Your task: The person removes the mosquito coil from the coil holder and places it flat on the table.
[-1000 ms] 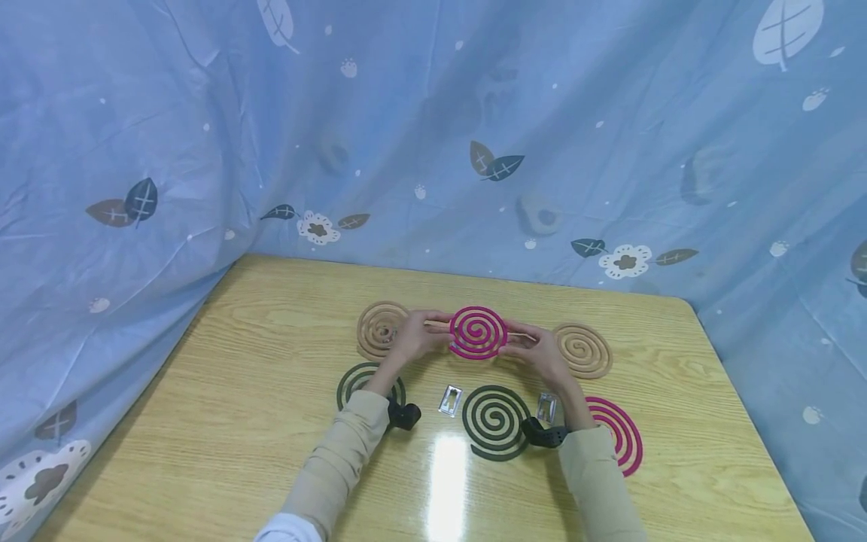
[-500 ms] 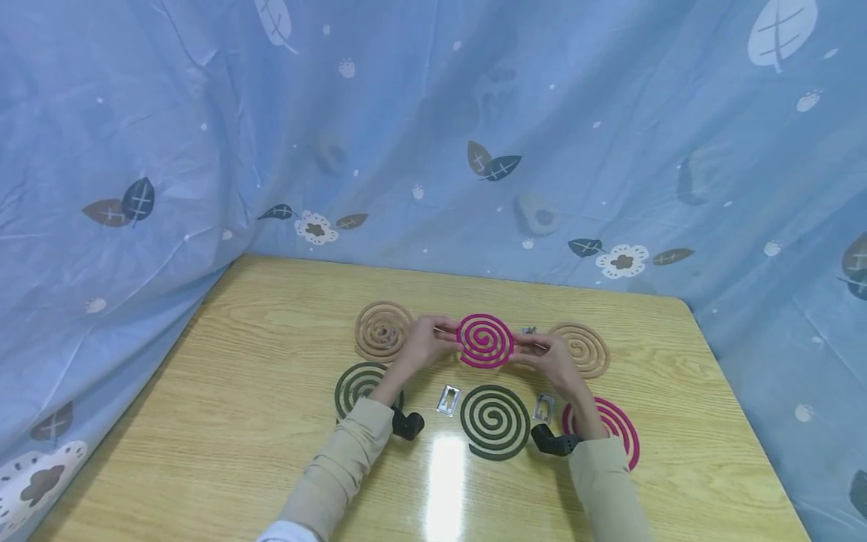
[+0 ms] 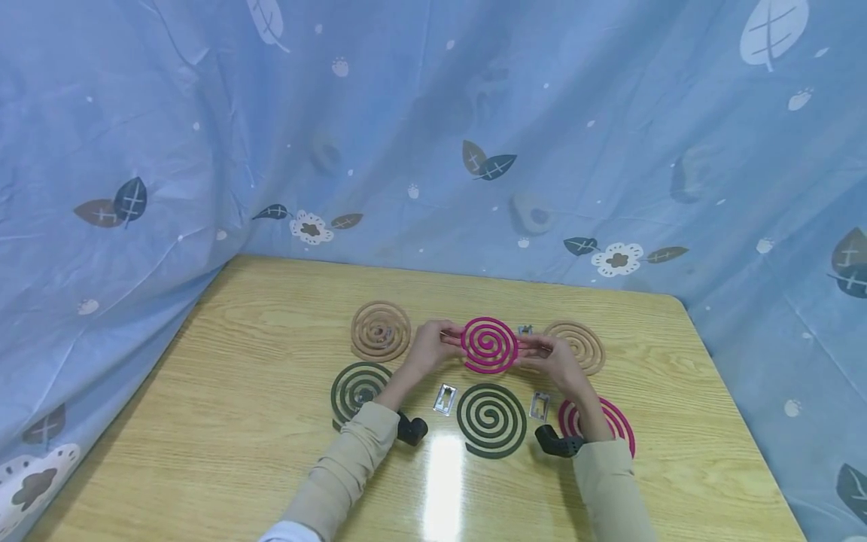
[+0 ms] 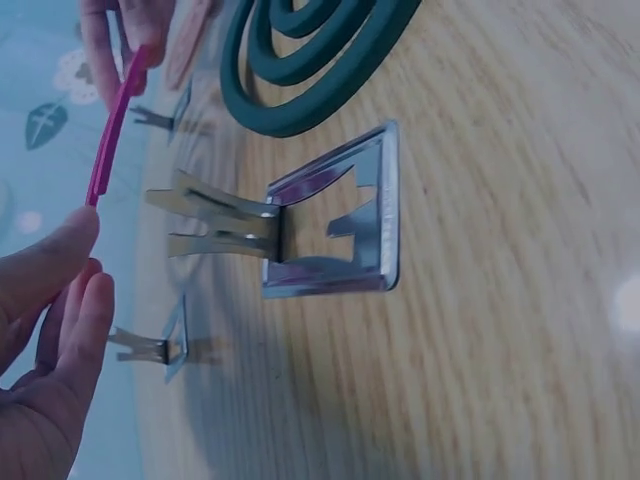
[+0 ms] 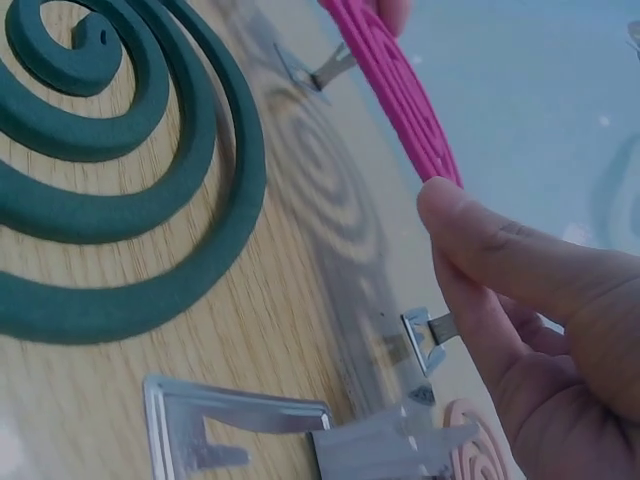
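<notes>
A pink mosquito coil [image 3: 489,345] is held up off the table, its spiral facing the head camera. My left hand [image 3: 428,351] pinches its left edge. The opposite edge is pinched by my right hand [image 3: 561,363]; in the right wrist view the thumb and fingers meet on the coil [image 5: 400,95]. Below it, a dark green coil [image 3: 491,421] lies flat on the wood, between two metal coil stands, one on the left [image 3: 445,399] and one on the right [image 3: 539,406]. Their upright prongs show in the wrist views. Another stand [image 3: 524,330] sits behind my right hand.
At the left, a tan coil [image 3: 379,331] and a green coil [image 3: 352,391] have metal bits at their middles. Another tan coil [image 3: 588,350] and a pink coil [image 3: 619,421] lie at the right, partly behind my right hand and arm. A blue curtain [image 3: 420,135] closes off the back.
Both hands have carried the pink coil a little to the right and closer to me. More of the stand behind it now shows. The coils on the table stay put; the view shifts slightly.
</notes>
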A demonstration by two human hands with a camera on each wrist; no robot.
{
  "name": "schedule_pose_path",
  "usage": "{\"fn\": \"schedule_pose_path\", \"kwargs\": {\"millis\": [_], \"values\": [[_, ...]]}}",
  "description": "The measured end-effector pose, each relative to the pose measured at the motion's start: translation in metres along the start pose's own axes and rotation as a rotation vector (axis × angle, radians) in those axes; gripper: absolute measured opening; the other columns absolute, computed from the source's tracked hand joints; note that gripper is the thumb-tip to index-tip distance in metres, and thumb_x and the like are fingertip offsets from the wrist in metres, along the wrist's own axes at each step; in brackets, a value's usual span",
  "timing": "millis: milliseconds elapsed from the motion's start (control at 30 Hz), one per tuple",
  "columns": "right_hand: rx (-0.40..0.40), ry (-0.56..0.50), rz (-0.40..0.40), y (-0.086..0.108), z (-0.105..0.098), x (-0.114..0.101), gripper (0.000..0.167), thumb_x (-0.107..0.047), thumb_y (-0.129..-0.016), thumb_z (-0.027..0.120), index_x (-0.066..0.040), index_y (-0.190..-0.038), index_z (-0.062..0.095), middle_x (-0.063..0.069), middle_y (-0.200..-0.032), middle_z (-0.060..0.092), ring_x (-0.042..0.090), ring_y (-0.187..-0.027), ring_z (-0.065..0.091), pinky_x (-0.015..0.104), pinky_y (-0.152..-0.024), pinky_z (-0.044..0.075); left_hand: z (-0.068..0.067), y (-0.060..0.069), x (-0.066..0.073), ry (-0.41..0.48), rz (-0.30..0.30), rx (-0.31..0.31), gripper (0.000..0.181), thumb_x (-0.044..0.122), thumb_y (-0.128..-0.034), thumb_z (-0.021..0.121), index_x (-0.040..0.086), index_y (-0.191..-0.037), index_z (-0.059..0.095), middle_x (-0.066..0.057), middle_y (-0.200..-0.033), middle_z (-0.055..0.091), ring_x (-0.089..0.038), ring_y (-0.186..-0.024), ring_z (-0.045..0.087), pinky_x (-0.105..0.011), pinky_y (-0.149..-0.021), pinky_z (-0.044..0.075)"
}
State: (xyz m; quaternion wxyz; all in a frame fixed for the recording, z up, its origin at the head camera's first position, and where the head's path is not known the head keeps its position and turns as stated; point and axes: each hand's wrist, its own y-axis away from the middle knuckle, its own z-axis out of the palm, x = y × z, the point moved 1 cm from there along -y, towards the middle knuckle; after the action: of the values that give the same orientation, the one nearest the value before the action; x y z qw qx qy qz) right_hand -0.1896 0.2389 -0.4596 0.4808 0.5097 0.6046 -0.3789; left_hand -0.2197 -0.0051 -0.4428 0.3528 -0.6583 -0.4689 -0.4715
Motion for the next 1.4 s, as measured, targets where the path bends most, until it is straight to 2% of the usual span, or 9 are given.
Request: {"fn": "schedule_pose_path", "kwargs": {"millis": [133, 367, 467, 700, 833, 967, 1167, 1400], "values": [[-0.019, 0.028, 0.001, 0.002, -0.002, -0.003, 0.048, 0.007, -0.082, 0.069, 0.015, -0.127, 0.051, 0.031, -0.11, 0.061, 0.014, -0.089, 0.067, 0.019, -0.079, 0.057, 0.001, 0.0, -0.003, 0.009, 0.004, -0.015, 0.032, -0.012, -0.0752, 0.073, -0.012, -0.106, 0.064, -0.025, -0.099, 0.068, -0.033, -0.089, 0.069, -0.026, -0.073, 0.06], [-0.022, 0.045, 0.017, 0.002, -0.006, 0.003, 0.05, 0.006, -0.081, 0.071, 0.013, -0.127, 0.052, 0.029, -0.108, 0.061, 0.011, -0.086, 0.066, 0.017, -0.079, 0.056, 0.005, 0.001, -0.003, 0.061, -0.024, -0.028, 0.031, -0.014, -0.0758, 0.071, -0.013, -0.106, 0.063, -0.026, -0.102, 0.067, -0.037, -0.093, 0.067, -0.029, -0.076, 0.06], [-0.024, 0.07, 0.022, 0.002, -0.007, 0.004, 0.051, 0.005, -0.081, 0.072, 0.012, -0.128, 0.052, 0.026, -0.105, 0.062, 0.011, -0.087, 0.066, 0.016, -0.078, 0.056, 0.007, 0.001, -0.004, 0.049, -0.027, -0.023, 0.03, -0.014, -0.0761, 0.071, -0.013, -0.105, 0.064, -0.026, -0.101, 0.067, -0.036, -0.092, 0.068, -0.028, -0.075, 0.06], [-0.03, 0.085, 0.031, 0.001, -0.007, 0.006, 0.051, 0.007, -0.079, 0.072, 0.011, -0.126, 0.054, 0.027, -0.105, 0.064, 0.021, -0.09, 0.067, 0.019, -0.078, 0.057, 0.01, -0.001, -0.007, 0.039, -0.052, -0.017, 0.028, -0.014, -0.0767, 0.07, -0.012, -0.104, 0.065, -0.026, -0.099, 0.068, -0.034, -0.09, 0.069, -0.027, -0.075, 0.06], [-0.042, 0.087, 0.03, -0.001, -0.006, 0.008, 0.05, 0.007, -0.079, 0.072, 0.012, -0.125, 0.054, 0.029, -0.105, 0.064, 0.025, -0.092, 0.068, 0.019, -0.078, 0.057, 0.01, -0.001, -0.009, 0.041, -0.042, -0.004, 0.028, -0.015, -0.0765, 0.07, -0.013, -0.104, 0.065, -0.026, -0.099, 0.068, -0.035, -0.09, 0.069, -0.028, -0.075, 0.06], [-0.045, 0.078, 0.048, -0.002, -0.005, 0.009, 0.05, 0.006, -0.08, 0.071, 0.012, -0.126, 0.053, 0.028, -0.105, 0.065, 0.023, -0.091, 0.068, 0.018, -0.078, 0.056, 0.011, -0.002, -0.011, 0.018, -0.02, 0.002, 0.029, -0.013, -0.0763, 0.071, -0.013, -0.105, 0.065, -0.026, -0.098, 0.068, -0.034, -0.089, 0.069, -0.026, -0.074, 0.06], [-0.039, 0.089, 0.068, -0.005, -0.005, 0.007, 0.049, 0.0, -0.083, 0.071, 0.012, -0.127, 0.053, 0.025, -0.103, 0.067, 0.023, -0.092, 0.068, 0.016, -0.078, 0.055, 0.012, -0.004, -0.011, -0.018, -0.018, 0.017, 0.031, -0.011, -0.0764, 0.071, -0.013, -0.106, 0.065, -0.026, -0.098, 0.068, -0.033, -0.089, 0.069, -0.023, -0.074, 0.059], [-0.027, 0.104, 0.091, -0.011, -0.004, 0.01, 0.05, 0.0, -0.083, 0.072, 0.01, -0.128, 0.052, 0.025, -0.107, 0.067, 0.022, -0.094, 0.068, 0.013, -0.08, 0.053, 0.014, -0.005, -0.012, -0.063, 0.009, 0.058, 0.032, -0.014, -0.0767, 0.07, -0.014, -0.108, 0.064, -0.027, -0.101, 0.067, -0.033, -0.088, 0.069, -0.023, -0.073, 0.059]]}}
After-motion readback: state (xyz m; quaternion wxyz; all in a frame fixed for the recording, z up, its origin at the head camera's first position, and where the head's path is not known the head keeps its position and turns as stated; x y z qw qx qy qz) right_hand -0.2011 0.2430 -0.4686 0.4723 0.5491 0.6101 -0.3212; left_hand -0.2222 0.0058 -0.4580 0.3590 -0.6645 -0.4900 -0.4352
